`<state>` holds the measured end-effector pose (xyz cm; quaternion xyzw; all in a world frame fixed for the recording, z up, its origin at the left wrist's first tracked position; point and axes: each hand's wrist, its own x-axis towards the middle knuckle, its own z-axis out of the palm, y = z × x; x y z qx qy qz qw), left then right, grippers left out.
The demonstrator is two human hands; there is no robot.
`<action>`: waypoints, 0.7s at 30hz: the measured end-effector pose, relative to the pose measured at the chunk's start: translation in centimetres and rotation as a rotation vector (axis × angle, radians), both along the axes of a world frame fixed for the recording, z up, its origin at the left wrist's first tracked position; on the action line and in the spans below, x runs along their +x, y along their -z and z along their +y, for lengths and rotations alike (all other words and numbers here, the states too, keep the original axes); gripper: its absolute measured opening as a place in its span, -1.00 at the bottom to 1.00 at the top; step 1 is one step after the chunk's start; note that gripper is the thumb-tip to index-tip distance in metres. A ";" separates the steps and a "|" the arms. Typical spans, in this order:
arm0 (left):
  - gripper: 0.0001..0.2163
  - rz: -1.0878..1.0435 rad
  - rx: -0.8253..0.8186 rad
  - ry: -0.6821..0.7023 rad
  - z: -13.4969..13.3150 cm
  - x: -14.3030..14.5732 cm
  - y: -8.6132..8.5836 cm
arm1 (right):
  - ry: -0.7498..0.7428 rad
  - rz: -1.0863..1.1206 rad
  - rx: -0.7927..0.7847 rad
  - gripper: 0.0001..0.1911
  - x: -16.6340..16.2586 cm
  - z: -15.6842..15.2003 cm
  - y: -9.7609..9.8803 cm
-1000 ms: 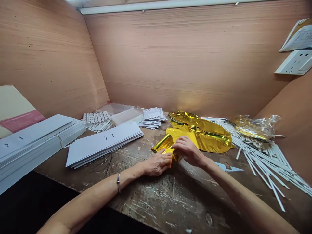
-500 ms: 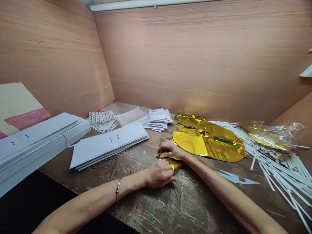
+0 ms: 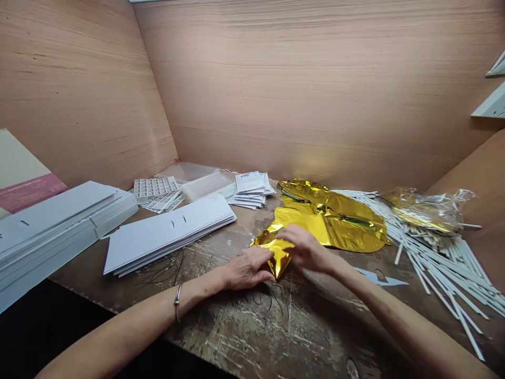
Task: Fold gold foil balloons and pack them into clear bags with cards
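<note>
A small folded gold foil balloon lies on the worn table in front of me, one corner pointing towards me. My left hand rests at its left side, fingers stretched over the foil and thumb apart. Over its right side hovers my right hand, a little blurred, with loosely bent fingers and nothing visible in them. Just behind, larger flat gold foil balloons are spread out in a loose pile; my right hand hides part of their near edge.
White cards lie stacked to the left, beside a taller banded stack. Printed slips, label sheets and clear plastic sleeves sit at the back. White sticks and a clear packet cover the right; wooden panels enclose the table.
My right hand has let go of the folded foil and lifted to the right. My left hand's fingers have straightened, and the foil shows more openly. The view has shifted slightly.
</note>
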<state>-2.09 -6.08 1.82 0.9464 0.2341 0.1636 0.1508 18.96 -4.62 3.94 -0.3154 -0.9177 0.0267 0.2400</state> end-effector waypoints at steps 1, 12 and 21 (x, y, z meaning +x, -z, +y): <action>-0.63 -0.001 -0.051 -0.051 0.2 0.1 -0.1 | -0.019 -0.137 0.067 -0.77 0.2 -1.6 0.1; -0.71 -0.097 -0.516 -0.212 3.2 0.3 -2.2 | 0.279 -0.013 -0.047 -0.77 -1.9 -5.2 3.9; -0.69 -0.580 -0.842 -0.291 4.9 0.4 1.1 | 0.778 0.863 -1.237 -0.86 -0.9 -1.7 2.1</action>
